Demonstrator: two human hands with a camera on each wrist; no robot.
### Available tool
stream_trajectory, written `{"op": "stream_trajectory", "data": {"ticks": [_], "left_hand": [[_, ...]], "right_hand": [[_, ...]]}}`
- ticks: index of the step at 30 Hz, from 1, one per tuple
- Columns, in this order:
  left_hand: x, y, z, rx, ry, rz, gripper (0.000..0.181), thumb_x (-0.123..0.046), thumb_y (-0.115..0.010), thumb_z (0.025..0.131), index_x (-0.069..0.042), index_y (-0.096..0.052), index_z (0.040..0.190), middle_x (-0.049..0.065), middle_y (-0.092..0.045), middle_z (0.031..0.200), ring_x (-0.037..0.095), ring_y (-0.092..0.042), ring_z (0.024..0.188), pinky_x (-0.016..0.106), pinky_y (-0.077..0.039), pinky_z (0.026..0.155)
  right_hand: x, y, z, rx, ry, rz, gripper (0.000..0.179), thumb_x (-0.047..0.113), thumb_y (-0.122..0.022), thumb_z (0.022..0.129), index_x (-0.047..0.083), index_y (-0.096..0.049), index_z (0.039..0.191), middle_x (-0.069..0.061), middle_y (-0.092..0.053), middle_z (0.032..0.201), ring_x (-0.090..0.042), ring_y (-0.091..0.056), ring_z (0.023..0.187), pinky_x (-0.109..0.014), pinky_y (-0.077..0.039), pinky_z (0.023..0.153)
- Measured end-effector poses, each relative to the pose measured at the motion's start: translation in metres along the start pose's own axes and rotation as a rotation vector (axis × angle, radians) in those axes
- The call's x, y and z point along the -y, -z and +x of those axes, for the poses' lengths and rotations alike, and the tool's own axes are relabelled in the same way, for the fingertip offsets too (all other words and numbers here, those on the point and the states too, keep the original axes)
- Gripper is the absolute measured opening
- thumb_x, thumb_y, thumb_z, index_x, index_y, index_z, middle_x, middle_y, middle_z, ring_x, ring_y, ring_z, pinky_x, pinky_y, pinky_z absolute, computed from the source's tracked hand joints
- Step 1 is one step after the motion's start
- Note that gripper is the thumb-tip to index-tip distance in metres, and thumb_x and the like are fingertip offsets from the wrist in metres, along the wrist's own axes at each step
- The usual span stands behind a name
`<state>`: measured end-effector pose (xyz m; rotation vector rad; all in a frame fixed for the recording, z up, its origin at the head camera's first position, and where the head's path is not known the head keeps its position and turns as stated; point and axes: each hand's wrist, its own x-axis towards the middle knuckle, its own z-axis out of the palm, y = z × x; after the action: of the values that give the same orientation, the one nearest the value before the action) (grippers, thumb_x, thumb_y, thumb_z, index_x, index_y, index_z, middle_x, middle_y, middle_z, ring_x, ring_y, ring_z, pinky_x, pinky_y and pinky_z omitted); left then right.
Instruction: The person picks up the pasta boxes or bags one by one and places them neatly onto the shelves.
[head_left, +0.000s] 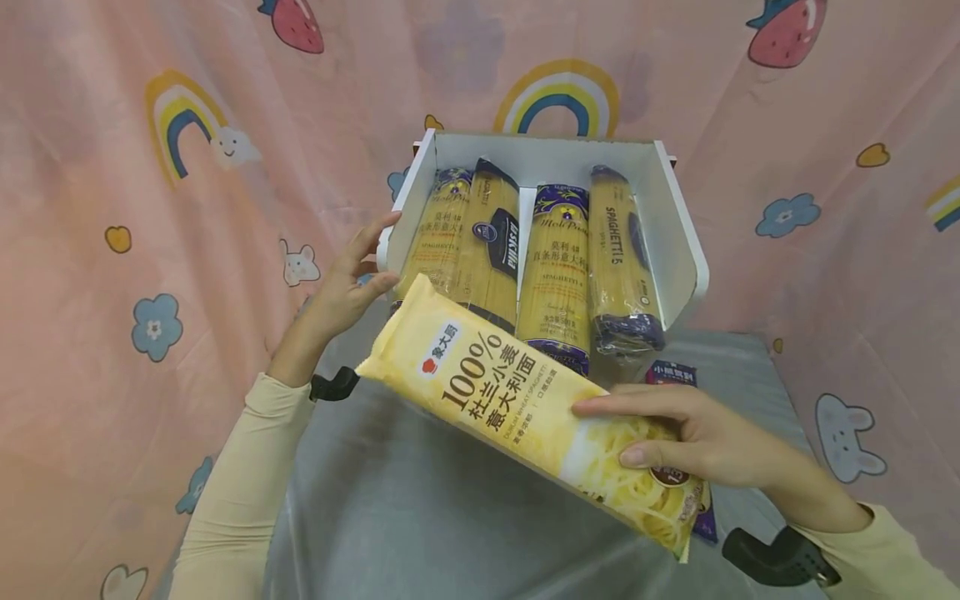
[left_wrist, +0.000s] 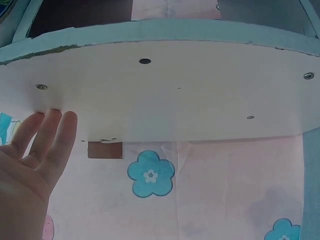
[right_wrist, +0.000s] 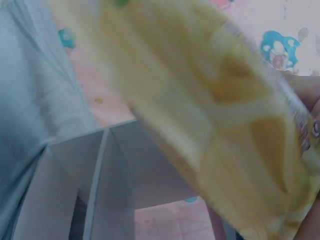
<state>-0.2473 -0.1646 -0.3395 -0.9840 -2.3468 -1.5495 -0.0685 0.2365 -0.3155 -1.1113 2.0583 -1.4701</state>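
Note:
My right hand point(head_left: 712, 437) grips the lower right end of a yellow pack of spaghetti point(head_left: 502, 392), its thumb and a finger across the printed front. The pack slants in front of a white shelf bin point(head_left: 686, 242); its yellow wrapper point(right_wrist: 215, 100) fills much of the right wrist view, blurred. My left hand point(head_left: 348, 283) is at the bin's left side. In the left wrist view, its straight fingers point(left_wrist: 65, 135) touch a white panel point(left_wrist: 165, 95). Inside the bin stand several spaghetti packs, among them a dark-labelled one point(head_left: 491, 250) and a purple-ended one point(head_left: 558, 258).
Below the bin spreads a grey cloth point(head_left: 360, 492). A small purple packet point(head_left: 671, 372) lies on it, partly behind my right hand. A pink patterned curtain point(head_left: 82, 108) hangs behind and to both sides. Grey-white compartments point(right_wrist: 117, 185) show in the right wrist view.

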Motion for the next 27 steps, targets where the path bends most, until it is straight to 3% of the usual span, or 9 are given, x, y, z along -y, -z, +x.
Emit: {"op": "stream_trajectory", "data": {"ticks": [8, 16, 24, 27], "left_hand": [[-0.001, 0.000, -0.001, 0.015, 0.019, 0.005, 0.091, -0.070, -0.056, 0.082, -0.025, -0.028, 0.156, 0.014, -0.041, 0.149, 0.034, -0.058, 0.113, 0.015, -0.053, 0.084], [0.000, 0.001, -0.001, 0.020, 0.034, -0.001, 0.091, -0.071, -0.056, 0.081, -0.028, -0.028, 0.156, 0.014, -0.040, 0.149, 0.036, -0.059, 0.112, 0.015, -0.053, 0.081], [0.001, 0.000, 0.000, 0.013, 0.008, -0.001, 0.091, -0.070, -0.056, 0.081, -0.025, -0.029, 0.156, 0.013, -0.041, 0.148, 0.030, -0.057, 0.112, 0.018, -0.052, 0.088], [0.002, 0.000, 0.000, 0.007, 0.003, -0.004, 0.091, -0.070, -0.056, 0.082, -0.025, -0.030, 0.156, 0.013, -0.042, 0.147, 0.029, -0.057, 0.111, 0.018, -0.052, 0.087]], "right_hand": [[-0.010, -0.009, 0.003, 0.041, -0.031, -0.168, 0.051, 0.000, -0.060, 0.095, 0.016, -0.053, 0.143, 0.000, -0.056, 0.146, -0.005, -0.056, 0.127, -0.020, -0.051, 0.096], [-0.030, -0.016, 0.001, 0.026, -0.051, -0.301, 0.048, 0.014, -0.063, 0.096, 0.023, -0.055, 0.142, 0.001, -0.062, 0.138, -0.003, -0.060, 0.118, -0.022, -0.053, 0.084], [-0.052, -0.024, -0.002, -0.001, -0.172, -0.260, 0.044, 0.022, -0.060, 0.098, 0.026, -0.055, 0.142, 0.001, -0.059, 0.141, -0.002, -0.054, 0.127, -0.024, -0.051, 0.099], [-0.061, -0.028, -0.002, -0.036, -0.217, -0.204, 0.045, 0.023, -0.060, 0.098, 0.026, -0.054, 0.143, -0.001, -0.062, 0.135, 0.005, -0.059, 0.101, -0.023, -0.052, 0.088]]}}
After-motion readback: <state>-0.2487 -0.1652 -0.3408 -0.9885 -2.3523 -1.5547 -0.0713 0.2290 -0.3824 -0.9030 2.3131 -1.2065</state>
